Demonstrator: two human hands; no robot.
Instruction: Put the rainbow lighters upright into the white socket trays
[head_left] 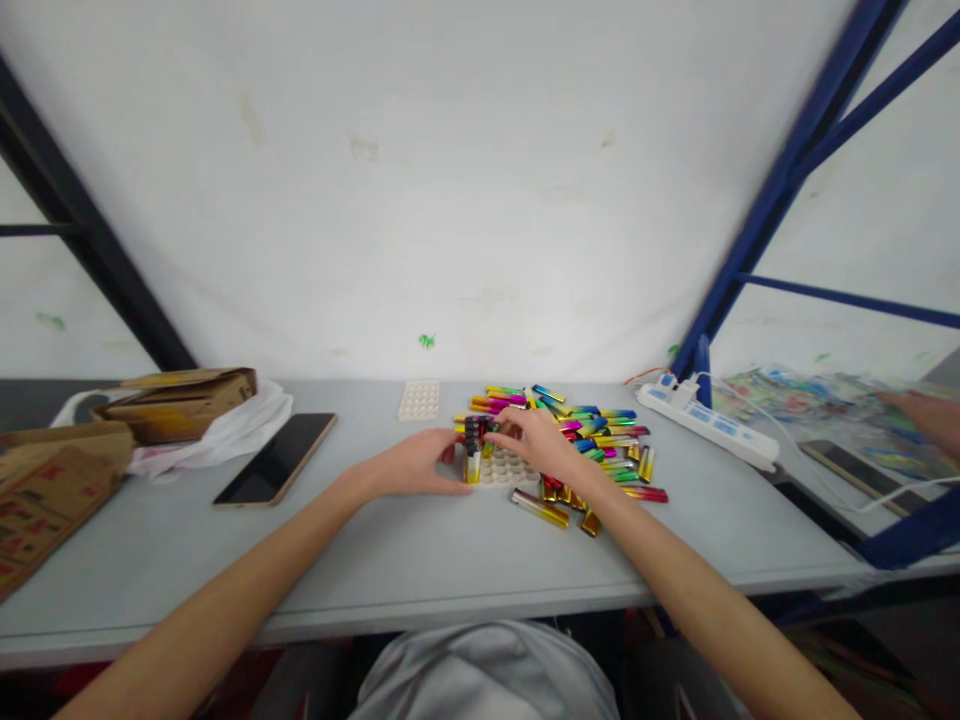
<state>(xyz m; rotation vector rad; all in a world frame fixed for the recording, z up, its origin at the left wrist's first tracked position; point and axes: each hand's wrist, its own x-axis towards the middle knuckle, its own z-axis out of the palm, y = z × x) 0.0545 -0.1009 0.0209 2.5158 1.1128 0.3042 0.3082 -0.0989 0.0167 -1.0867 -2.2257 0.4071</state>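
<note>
A pale holed tray (514, 470) lies on the table between my hands. Along its left end stands a row of upright lighters (472, 452) with black tops and shiny yellow bodies. My left hand (420, 462) curves round that end, thumb at the near corner and fingers behind the row, steadying the tray. Over the tray, my right hand (536, 440) pinches a black-topped lighter (491, 430) close to the row; its fingers partly cover it. A loose heap of metallic-coloured lighters (600, 428) spreads behind and right of my right hand. One yellow-and-silver lighter (540, 508) lies in front.
A second holed tray (419, 400) lies near the wall. To the left are a phone (276, 460), cardboard boxes (187, 400) and a white plastic bag (255, 425). On the right sit a power strip (709, 425) and blue frame posts. Another person's hand (926, 415) shows at far right.
</note>
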